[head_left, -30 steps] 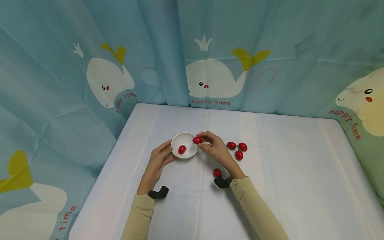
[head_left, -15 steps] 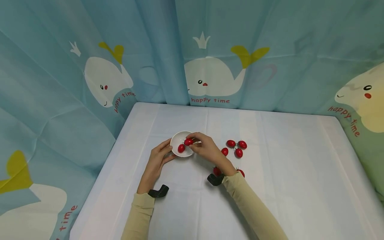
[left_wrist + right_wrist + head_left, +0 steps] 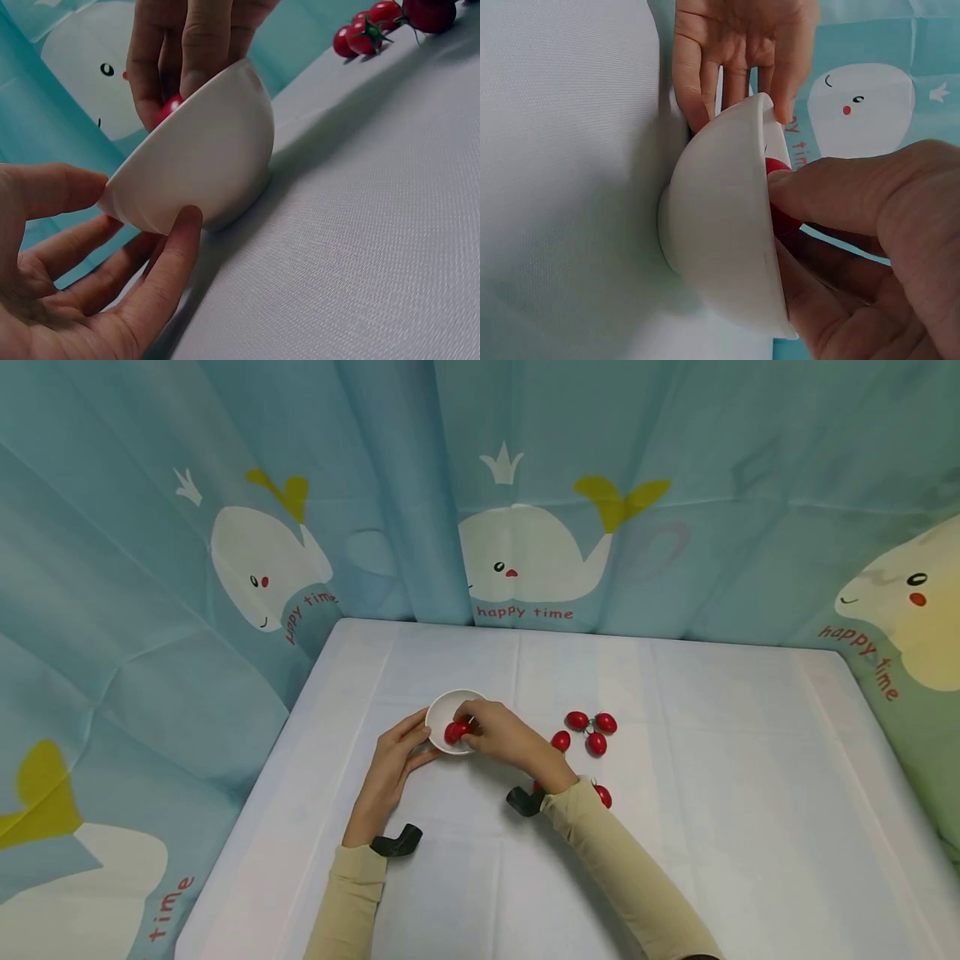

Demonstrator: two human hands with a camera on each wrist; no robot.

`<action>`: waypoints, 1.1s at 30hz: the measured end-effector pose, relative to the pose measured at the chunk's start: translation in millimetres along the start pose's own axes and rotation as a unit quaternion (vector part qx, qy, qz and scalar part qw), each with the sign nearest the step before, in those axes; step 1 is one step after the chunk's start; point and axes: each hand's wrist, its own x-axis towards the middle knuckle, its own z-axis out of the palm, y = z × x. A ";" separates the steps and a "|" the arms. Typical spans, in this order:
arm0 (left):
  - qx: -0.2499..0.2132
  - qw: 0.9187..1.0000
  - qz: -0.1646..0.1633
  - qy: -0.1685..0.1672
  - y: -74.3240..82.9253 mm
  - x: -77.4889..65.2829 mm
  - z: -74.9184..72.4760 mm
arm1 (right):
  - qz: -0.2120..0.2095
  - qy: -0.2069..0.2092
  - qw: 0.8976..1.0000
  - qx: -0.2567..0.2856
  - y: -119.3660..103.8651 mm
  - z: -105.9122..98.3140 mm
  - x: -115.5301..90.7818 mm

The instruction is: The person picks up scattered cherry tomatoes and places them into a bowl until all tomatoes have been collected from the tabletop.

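Note:
A small white bowl stands on the table, and my left hand holds its left side. In the left wrist view the thumb lies at the bowl's rim and the fingers rest against its outer wall. My right hand reaches over the near right rim. It pinches a red cherry tomato between thumb and fingers, down inside the bowl. Another cherry tomato lies in the bowl, right beside the pinched one. The bowl's right inner part is hidden behind my right hand.
Right of the bowl, several cherry tomatoes with green stems lie on the white tabletop. One tomato and another, partly covered, lie by my right wrist. A blue whale-print curtain hangs behind and at the left.
My right hand has moved left and down into the bowl with the cherry tomato, from above the right rim. My left hand has kept its place on the bowl.

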 end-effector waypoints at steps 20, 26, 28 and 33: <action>-0.001 1.000 0.001 -0.002 -1.3 0.1 -0.9 | -0.004 0.015 0.997 -0.078 -6.6 14.0 7.4; 0.000 1.000 -0.003 -0.005 -1.1 0.1 -1.3 | 0.004 0.018 0.996 -0.092 -7.4 15.5 8.6; 0.001 1.000 -0.004 -0.005 -1.6 0.2 -1.7 | 0.007 0.016 0.995 -0.100 -7.9 15.8 8.8; -0.001 1.000 -0.004 -0.005 -1.7 0.0 -1.3 | 0.007 0.020 0.993 -0.115 -9.2 16.5 8.8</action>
